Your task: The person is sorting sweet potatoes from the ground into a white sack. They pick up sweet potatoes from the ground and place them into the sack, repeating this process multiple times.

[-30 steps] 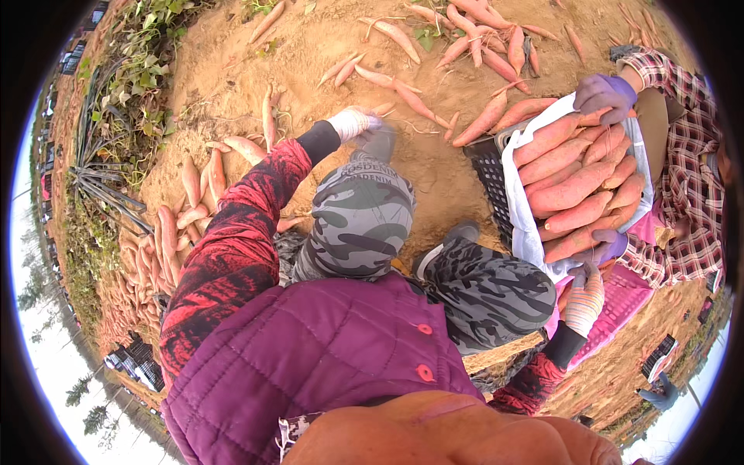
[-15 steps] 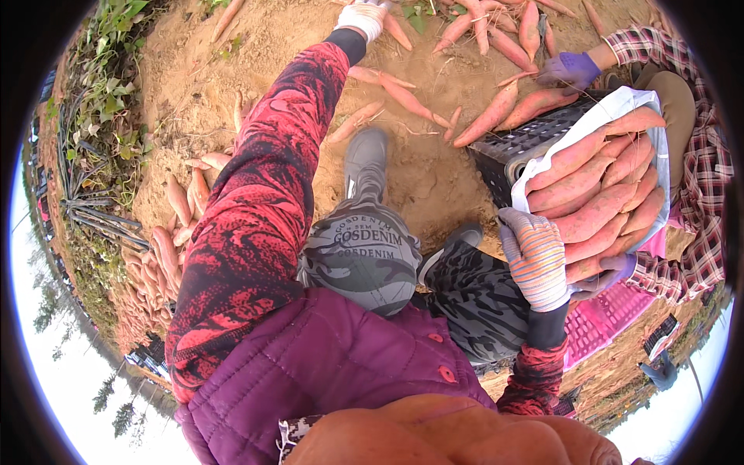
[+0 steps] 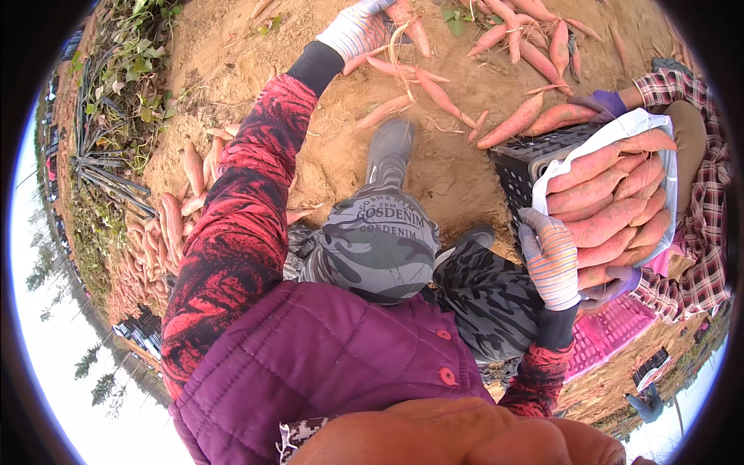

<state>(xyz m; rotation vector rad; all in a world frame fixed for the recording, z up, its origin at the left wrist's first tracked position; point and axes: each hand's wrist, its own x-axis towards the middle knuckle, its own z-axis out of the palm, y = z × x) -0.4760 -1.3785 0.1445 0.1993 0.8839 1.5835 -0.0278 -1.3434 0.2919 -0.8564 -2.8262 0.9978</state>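
Observation:
My left hand (image 3: pixel 355 31), in a white striped glove, reaches to the far edge of view, its fingers closed on a sweet potato (image 3: pixel 408 27) with a long thin root hanging down. The fingertips are partly cut off by the frame. My right hand (image 3: pixel 552 260), gloved alike, is curled over the near left edge of a black crate (image 3: pixel 513 174) with a white liner (image 3: pixel 601 133). Rows of sweet potatoes (image 3: pixel 593 190) fill it. A co-worker's purple-gloved hand (image 3: pixel 603 103) touches a sweet potato (image 3: pixel 559 118) behind the crate; the other purple glove (image 3: pixel 616 283) is at its near side.
Loose sweet potatoes (image 3: pixel 535 58) lie on the sandy soil ahead, and a larger heap (image 3: pixel 151 260) is at the left. Leafy vines (image 3: pixel 143 58) border that side. A pink crate (image 3: pixel 612 333) stands at the lower right. My grey boot (image 3: pixel 390 147) is between the sweet potatoes.
My left hand has drawn back toward me and left, bringing the sweet potato with its trailing root. The co-worker's far hand has come closer to the crate. My right hand stays at the crate.

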